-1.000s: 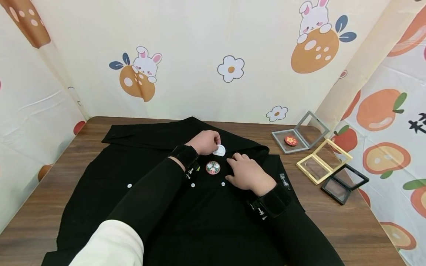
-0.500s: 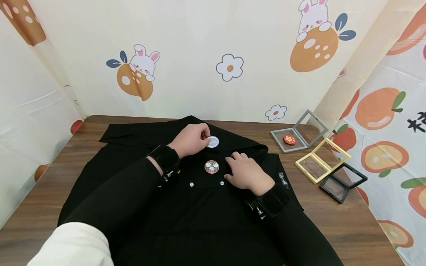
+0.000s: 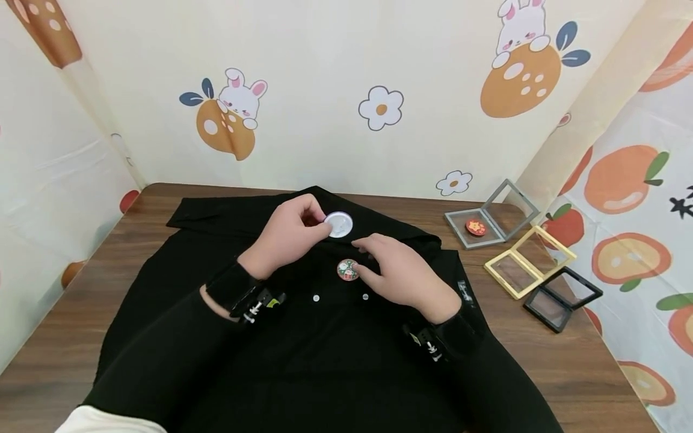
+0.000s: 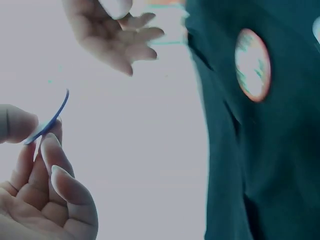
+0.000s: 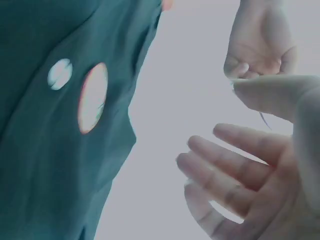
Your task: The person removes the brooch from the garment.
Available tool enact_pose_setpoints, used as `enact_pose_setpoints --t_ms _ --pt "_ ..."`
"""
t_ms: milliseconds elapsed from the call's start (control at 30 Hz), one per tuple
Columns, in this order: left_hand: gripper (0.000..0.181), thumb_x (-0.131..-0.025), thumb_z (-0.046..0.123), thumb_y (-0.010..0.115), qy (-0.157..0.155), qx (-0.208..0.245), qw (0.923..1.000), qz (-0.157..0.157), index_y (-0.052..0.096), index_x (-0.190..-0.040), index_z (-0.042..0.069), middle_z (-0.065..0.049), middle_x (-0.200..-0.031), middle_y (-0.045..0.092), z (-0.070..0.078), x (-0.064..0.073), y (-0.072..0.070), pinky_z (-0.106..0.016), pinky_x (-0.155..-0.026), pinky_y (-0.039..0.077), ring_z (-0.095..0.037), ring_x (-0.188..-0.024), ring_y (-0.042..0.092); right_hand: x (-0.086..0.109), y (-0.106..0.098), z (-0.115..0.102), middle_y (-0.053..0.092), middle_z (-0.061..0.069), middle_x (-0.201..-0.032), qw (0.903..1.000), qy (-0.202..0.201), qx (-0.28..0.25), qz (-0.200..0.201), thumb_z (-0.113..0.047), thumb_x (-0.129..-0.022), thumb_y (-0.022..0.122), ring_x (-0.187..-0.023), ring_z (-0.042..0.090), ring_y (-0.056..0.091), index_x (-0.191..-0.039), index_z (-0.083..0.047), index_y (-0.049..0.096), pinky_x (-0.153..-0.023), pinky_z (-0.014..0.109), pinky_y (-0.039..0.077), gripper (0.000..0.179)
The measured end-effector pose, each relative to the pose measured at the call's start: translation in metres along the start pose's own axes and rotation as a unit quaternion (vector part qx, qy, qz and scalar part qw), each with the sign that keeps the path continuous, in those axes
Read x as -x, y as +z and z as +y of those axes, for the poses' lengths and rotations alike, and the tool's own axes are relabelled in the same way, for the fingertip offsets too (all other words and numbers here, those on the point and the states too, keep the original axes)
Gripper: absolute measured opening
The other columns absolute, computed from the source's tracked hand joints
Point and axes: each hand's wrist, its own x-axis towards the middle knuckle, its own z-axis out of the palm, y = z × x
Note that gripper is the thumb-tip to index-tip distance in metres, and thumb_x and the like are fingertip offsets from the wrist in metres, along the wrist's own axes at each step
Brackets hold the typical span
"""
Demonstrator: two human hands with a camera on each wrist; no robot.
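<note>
A round badge (image 3: 339, 224), pale side up with a purple rim, is pinched between the thumb and fingers of my left hand (image 3: 287, 234). In the left wrist view this badge (image 4: 59, 112) appears edge-on. My right hand (image 3: 406, 273) hovers beside it with loosely bent fingers, holding nothing; the right wrist view shows its spread fingers (image 5: 240, 165). Below both hands a black shirt (image 3: 346, 361) lies spread out. On its front sits a patterned round badge (image 3: 344, 269), partly covered by the right thumb in the head view.
To the right lie a grey-framed clear case (image 3: 485, 244) with a red badge (image 3: 476, 227) in it, a yellow-framed case (image 3: 527, 264) and a black-framed case (image 3: 557, 299), all unfolded. The wooden table (image 3: 541, 373) meets patterned cloth walls (image 3: 303, 120) behind and at both sides.
My left hand has drawn back and lifted to the left with the pale badge, turning more of its face up. The right hand has risen from the shirt and moved towards it.
</note>
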Motion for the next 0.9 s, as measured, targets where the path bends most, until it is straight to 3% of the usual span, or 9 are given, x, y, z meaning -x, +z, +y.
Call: enact_pose_setpoints --t_ms 133,367,567,700,900 --pt "0.010 -0.092 0.007 0.070 -0.003 0.043 0.9990 0.015 0.062 -0.086 0.009 -0.007 -0.086 0.062 0.010 0.011 0.001 -0.034 -0.062 0.045 -0.024 -0.073 0.056 -0.003 -0.005 -0.013 0.066 -0.003 -0.107 0.9949 -0.028 -0.081 0.054 -0.029 -0.102 0.068 -0.092 0.011 0.061 -0.130 -0.013 0.064 -0.079 0.033 0.053 0.032" --pt "0.011 -0.090 0.002 0.071 0.003 0.112 0.9928 0.043 0.062 -0.085 0.006 -0.008 -0.085 0.064 0.020 0.023 0.007 -0.028 -0.064 0.049 -0.021 -0.073 0.058 -0.011 -0.010 -0.025 0.066 -0.004 -0.098 0.9622 -0.044 -0.231 0.138 -0.017 -0.099 0.072 -0.082 0.011 0.060 -0.123 -0.009 0.066 -0.072 0.033 0.052 0.026" --pt "0.012 -0.090 0.001 0.071 0.028 0.121 0.9916 0.037 0.063 -0.082 0.006 -0.007 -0.083 0.065 0.025 0.027 0.013 -0.028 -0.061 0.047 -0.021 -0.070 0.057 -0.009 -0.013 -0.026 0.065 -0.001 -0.095 0.9494 -0.040 -0.268 0.159 -0.011 -0.098 0.072 -0.080 0.017 0.058 -0.119 -0.006 0.068 -0.071 0.035 0.050 0.022" --pt "0.013 -0.091 0.002 0.071 0.042 0.106 0.9932 0.025 0.063 -0.083 0.008 -0.005 -0.083 0.064 0.027 0.029 0.015 -0.029 -0.058 0.045 -0.021 -0.067 0.056 -0.006 -0.014 -0.024 0.065 -0.002 -0.093 0.9484 -0.045 -0.274 0.154 -0.008 -0.097 0.073 -0.079 0.017 0.057 -0.113 -0.007 0.069 -0.069 0.034 0.049 0.017" --pt "0.014 -0.091 0.002 0.071 0.059 0.083 0.9943 0.031 0.063 -0.084 0.011 -0.003 -0.082 0.062 0.029 0.036 0.015 -0.030 -0.056 0.045 -0.023 -0.064 0.055 -0.006 -0.013 -0.026 0.065 -0.003 -0.090 0.9446 -0.068 -0.285 0.147 -0.008 -0.097 0.073 -0.076 0.018 0.056 -0.108 -0.008 0.070 -0.067 0.032 0.048 0.011"
